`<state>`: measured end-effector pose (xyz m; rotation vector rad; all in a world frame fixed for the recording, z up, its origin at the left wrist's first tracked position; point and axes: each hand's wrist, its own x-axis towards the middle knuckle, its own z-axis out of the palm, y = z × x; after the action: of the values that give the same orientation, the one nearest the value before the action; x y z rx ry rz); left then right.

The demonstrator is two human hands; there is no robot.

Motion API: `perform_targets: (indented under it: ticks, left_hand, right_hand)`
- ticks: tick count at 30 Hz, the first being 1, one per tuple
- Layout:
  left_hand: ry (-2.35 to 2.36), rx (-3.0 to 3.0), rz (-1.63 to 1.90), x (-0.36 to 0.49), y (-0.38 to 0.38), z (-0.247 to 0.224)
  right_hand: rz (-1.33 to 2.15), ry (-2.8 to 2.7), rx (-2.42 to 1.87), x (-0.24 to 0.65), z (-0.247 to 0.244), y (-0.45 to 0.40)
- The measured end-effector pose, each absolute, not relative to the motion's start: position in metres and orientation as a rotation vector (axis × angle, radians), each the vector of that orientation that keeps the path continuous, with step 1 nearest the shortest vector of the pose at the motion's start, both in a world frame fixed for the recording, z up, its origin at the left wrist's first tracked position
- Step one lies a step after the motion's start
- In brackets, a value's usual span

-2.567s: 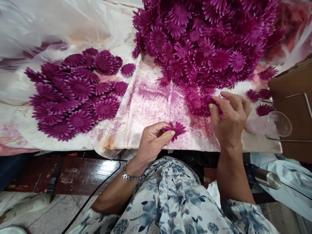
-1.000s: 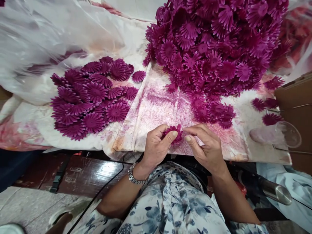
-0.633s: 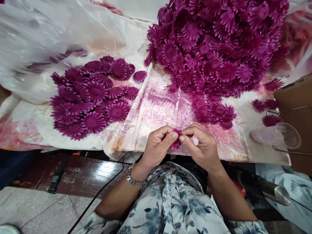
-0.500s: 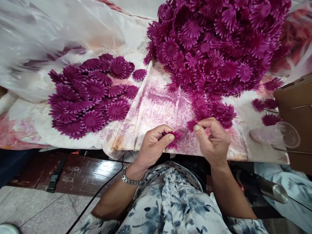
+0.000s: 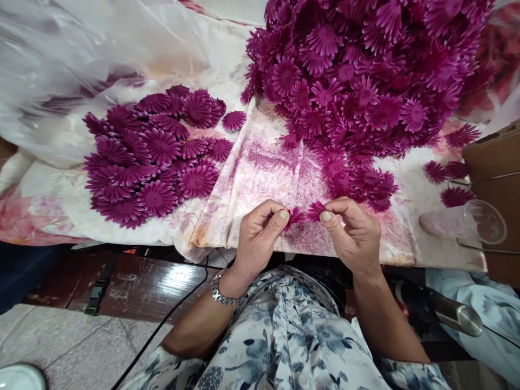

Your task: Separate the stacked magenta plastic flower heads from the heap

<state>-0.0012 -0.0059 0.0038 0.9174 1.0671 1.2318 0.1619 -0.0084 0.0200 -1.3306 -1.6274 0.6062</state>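
My left hand (image 5: 260, 230) pinches a magenta artificial flower piece (image 5: 296, 217) between thumb and forefinger; the fingers hide part of it. Between thumb and forefinger, my right hand (image 5: 352, 232) grips another magenta petal piece (image 5: 315, 210). The two pieces point at each other with a small gap, just above the front of the cloth-covered table (image 5: 276, 184). Beyond my right hand rises a big heap of magenta flowers (image 5: 345, 86). To the left lies a lower pile of flatter, layered flower heads (image 5: 154, 157).
A clear plastic cup (image 5: 463, 222) lies on its side at the right, beside a cardboard box (image 5: 495, 189) and several loose flowers (image 5: 457, 196). Clear plastic sheeting (image 5: 101, 49) covers the back left. A dark cable (image 5: 162, 319) hangs below the table edge.
My left hand has risen slightly and turned its piece toward the right one. The right hand's piece has shifted a little left, narrowing the gap between them. The view has shifted slightly.
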Motion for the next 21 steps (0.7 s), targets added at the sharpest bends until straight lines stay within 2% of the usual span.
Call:
perform_targets:
  ticks: [5,9,12,16,21]
  left_hand:
    - [1.027,0.758,1.275,-0.001,-0.005,0.006]
    - [0.99,0.488,1.244,0.001,-0.001,0.013]
    - [0.888,0.398,1.165,0.003,0.002,0.018]
    - [0.878,0.364,1.121,0.008,0.003,0.02]
    - [0.905,0.313,1.125,0.013,0.002,0.021]
  right_hand:
    - [0.394,-1.709,-1.337,0.172,0.026,-0.005]
    - [-0.21,-1.786,-1.424,0.206,0.038,0.009]
    - [-0.556,-1.785,-1.655,0.234,0.04,0.023]
    - [-0.562,-1.958,-1.965,0.251,0.032,0.033]
    - [-0.523,-1.891,-1.93,0.257,0.032,0.026]
